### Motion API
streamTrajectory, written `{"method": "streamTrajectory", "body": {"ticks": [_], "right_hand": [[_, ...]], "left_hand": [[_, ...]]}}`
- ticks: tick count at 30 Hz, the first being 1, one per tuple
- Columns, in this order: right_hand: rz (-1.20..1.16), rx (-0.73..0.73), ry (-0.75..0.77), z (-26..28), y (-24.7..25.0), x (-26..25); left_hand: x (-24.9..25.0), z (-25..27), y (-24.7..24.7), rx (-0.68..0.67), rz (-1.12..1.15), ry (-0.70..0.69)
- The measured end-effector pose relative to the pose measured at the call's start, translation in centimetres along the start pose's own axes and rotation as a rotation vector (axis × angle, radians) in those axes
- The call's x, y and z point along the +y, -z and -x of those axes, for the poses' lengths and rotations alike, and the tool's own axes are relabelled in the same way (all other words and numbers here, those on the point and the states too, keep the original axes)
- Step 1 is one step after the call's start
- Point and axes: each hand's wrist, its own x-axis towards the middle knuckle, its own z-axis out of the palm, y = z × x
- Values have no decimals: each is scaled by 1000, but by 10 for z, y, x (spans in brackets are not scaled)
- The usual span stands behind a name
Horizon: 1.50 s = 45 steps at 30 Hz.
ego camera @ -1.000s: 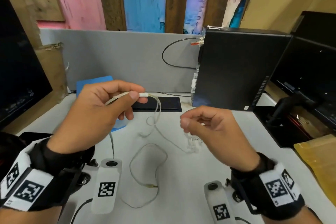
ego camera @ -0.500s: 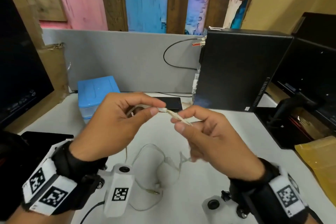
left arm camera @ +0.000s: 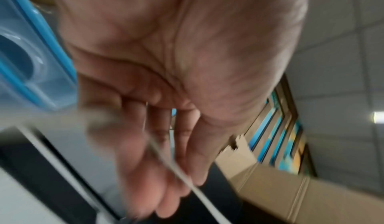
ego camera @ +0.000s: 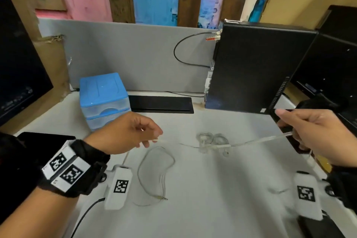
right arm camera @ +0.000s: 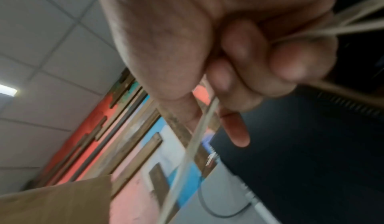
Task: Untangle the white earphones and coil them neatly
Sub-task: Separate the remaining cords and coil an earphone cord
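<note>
**Cord drawn out between two hands, knot in the middle**

A white desk (ego camera: 212, 189) sits against a grey partition, with a black upright computer case (ego camera: 251, 67) at the right, a blue-lidded translucent plastic drawer box (ego camera: 104, 98) at the left and a flat black slab (ego camera: 160, 104) between them.

The thin white wired earphones (ego camera: 212, 142) stretch across the desk from one hand to the other. The left hand (ego camera: 125, 133) holds one stretch of cord at its fingertips; the wrist view is blurred, so the fingers look loosely curled around the cord, though how firmly they pinch it is hard to say. The right hand (ego camera: 316, 135) is closed on the cord, fingers curled tight around several strands in its wrist view. Between the hands, a small tangle with the earbuds rests on the desk. A slack loop ending in the gold jack plug (ego camera: 162, 197) lies nearer the person.

The cord looks very light, limp and somewhat slick, so it will probably slide through a loose pinch and kink if yanked. The earbuds and the joint at the plug are likely the fragile spots. A sensible hold is on the plain cord just beside the tangle, easing loops apart rather than pulling the ends.
</note>
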Motion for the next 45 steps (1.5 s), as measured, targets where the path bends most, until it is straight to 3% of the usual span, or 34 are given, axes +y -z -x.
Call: {"method": "streamTrajectory", "body": {"ticks": [2,5,11,14,17,22,25,27,29,31,33,35,38,42,45], "right_hand": [[125,34,-51,-10,1,17],[353,20,34,-12,-17,25],[136,-331,243,12,-95,-11],[86,-456,284,26,-128,-27],[73,-548,290,37,-149,-36],[18,-630,261,43,-157,-39],[2,-567,262,44,-152,-37],[1,-499,291,47,-149,-37],[-57,-495,328,52,-149,-40],[-219,-556,341,59,-148,-46],[-414,-559,299,64,-147,-53],[-514,-421,252,63,-145,-54],[-401,-189,265,56,-140,-51],[-520,-140,275,50,-136,-55],[-668,-230,173,47,-131,-57]], "left_hand": [[-14,-3,-6,-98,-170,32],[-28,-3,-20,-208,-274,94],[-38,2,-42,-327,-582,176],[-44,3,-38,-352,-807,277],[-48,5,-39,-429,-860,307],[-52,17,-44,-402,-835,254],[-46,26,-31,-385,-940,235],[-24,33,-13,-279,-992,170],[10,43,-1,-193,-812,87],[43,49,-2,-154,-438,0],[65,50,-11,-103,-215,-74],[71,45,-21,-18,-181,-124],[72,32,-26,100,-94,-138],[82,19,-30,127,262,-138],[92,18,-41,99,367,-161]]}}
